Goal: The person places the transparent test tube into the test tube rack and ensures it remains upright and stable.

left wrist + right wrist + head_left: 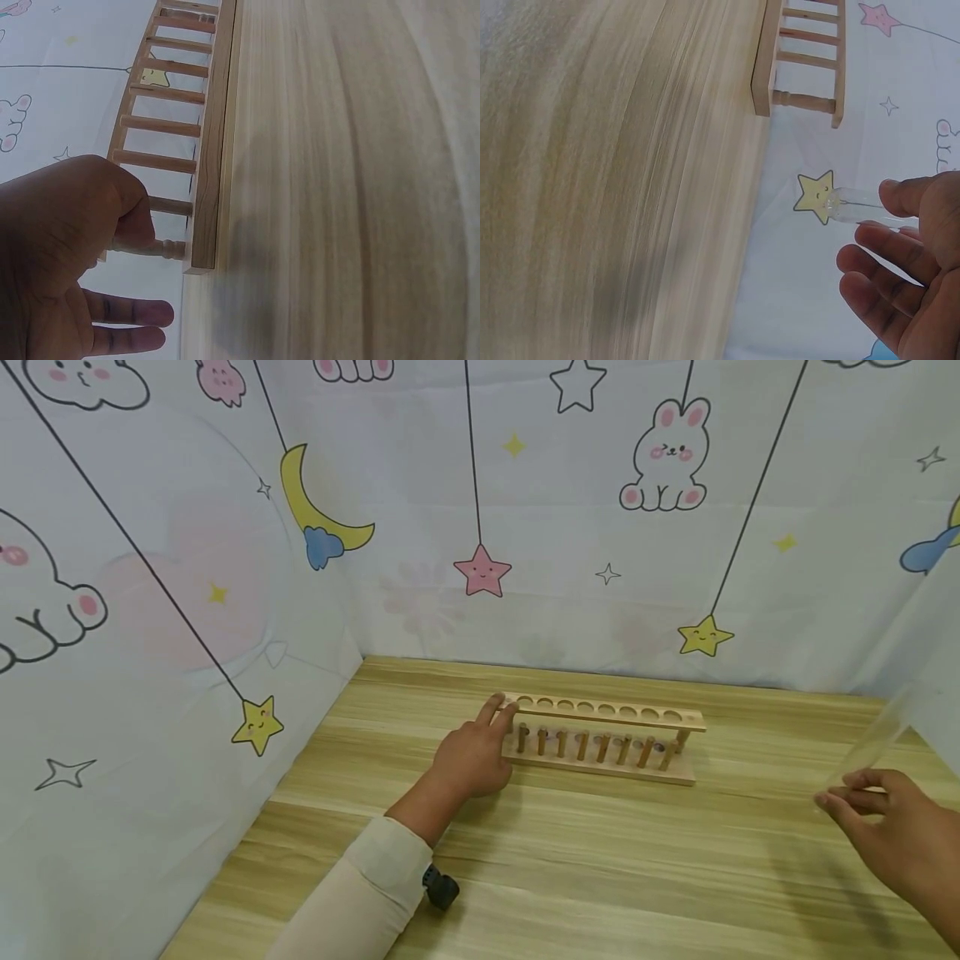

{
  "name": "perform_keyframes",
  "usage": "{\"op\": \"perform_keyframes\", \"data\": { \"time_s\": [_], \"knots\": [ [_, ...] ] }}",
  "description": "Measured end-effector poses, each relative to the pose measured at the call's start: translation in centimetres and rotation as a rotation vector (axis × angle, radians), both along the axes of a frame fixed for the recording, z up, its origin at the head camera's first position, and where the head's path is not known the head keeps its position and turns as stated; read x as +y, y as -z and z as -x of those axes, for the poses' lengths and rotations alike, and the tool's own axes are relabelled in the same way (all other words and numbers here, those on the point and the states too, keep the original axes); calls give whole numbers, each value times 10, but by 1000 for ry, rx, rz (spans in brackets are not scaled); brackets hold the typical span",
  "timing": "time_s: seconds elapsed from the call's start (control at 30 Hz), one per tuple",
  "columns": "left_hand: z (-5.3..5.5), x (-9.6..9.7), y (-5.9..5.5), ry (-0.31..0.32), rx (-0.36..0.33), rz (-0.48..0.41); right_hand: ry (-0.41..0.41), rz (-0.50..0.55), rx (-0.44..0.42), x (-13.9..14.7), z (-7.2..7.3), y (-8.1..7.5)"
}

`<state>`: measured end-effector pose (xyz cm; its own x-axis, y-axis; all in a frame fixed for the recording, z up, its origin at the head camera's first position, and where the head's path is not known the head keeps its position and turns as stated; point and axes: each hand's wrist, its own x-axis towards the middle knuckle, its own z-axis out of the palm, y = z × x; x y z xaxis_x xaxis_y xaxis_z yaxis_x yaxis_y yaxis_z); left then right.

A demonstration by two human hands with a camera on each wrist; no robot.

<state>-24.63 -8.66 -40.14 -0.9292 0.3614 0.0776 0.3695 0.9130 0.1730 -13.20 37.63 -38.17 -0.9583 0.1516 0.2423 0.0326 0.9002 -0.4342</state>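
Pretty plain-looking rack [607,766] here, all pale wood: flat base, row of slightly darker upright pegs, and a top rail cut with round holes. Its left end is gripped by the left hand [472,762], partly closed, with two fingers left stretched out. Well apart to the rack's right, a clear, colourless tube [857,210] is held tilted above the worktop [600,868], pinched between the right hand's [888,827] thumb and fingertips.
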Motion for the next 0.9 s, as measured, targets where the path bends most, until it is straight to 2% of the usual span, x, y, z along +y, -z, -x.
{"op": "perform_keyframes", "data": {
  "time_s": [0.9],
  "knots": [
    [-1, 0, 0, 4, 18, -8, 5, -43, -48, -10, 0, -6]
  ]
}}
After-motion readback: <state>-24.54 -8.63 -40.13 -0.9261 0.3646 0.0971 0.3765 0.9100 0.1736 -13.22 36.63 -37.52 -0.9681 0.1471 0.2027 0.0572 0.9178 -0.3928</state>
